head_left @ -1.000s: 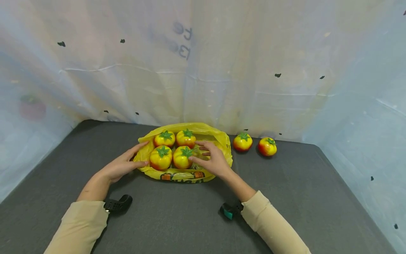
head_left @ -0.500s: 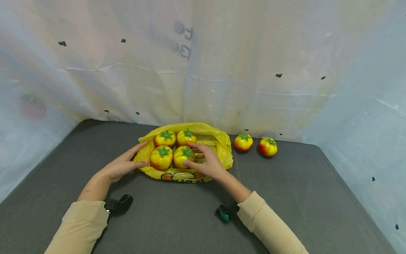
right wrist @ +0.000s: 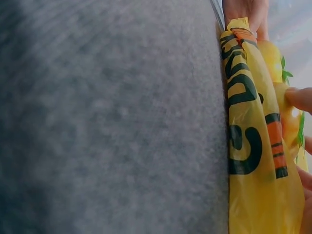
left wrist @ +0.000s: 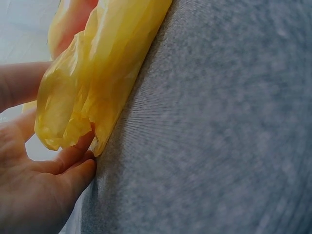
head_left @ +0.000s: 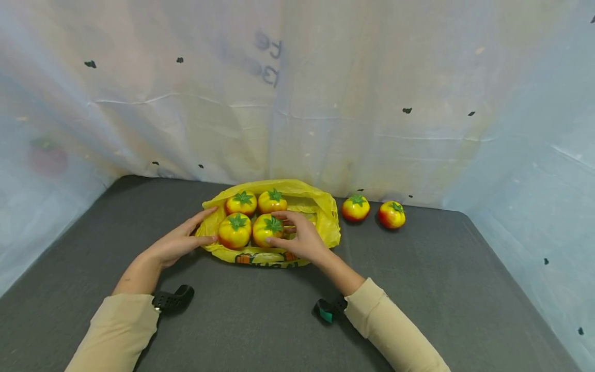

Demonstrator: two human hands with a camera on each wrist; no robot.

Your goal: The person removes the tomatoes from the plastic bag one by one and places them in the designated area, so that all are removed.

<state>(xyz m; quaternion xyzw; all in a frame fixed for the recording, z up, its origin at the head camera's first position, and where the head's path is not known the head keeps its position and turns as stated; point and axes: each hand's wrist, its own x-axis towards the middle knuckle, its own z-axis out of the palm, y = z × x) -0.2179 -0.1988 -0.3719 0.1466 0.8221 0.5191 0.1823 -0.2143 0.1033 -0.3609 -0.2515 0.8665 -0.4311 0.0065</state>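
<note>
A yellow plastic bag [head_left: 329, 227] lies with its mouth spread wide, and several glossy yellow-and-red tomatoes with green leafy tops sit inside. My left hand [head_left: 178, 240] holds the bag's left end, thumb toward the front; in the left wrist view its fingers [left wrist: 75, 168] meet the crumpled plastic. With thumb and fingers, my right hand [head_left: 303, 238] grips the front right tomato [head_left: 263, 235] from its right side. Left of that, close beside it, is the front left tomato [head_left: 234, 231]. Behind them stand the back left tomato [head_left: 241, 204] and back right tomato [head_left: 271, 203].
Two more tomatoes stand outside the bag to its right, a nearer-in tomato [head_left: 355, 208] and an outer tomato [head_left: 391, 215]. The dark grey table [head_left: 251, 320] runs back to a whitish hanging sheet [head_left: 297, 129], with sheeting along both sides too.
My right hand has moved left from the bag's right part and closed round the front right tomato. Both front tomatoes sit slightly further left. My left hand has stayed put.
</note>
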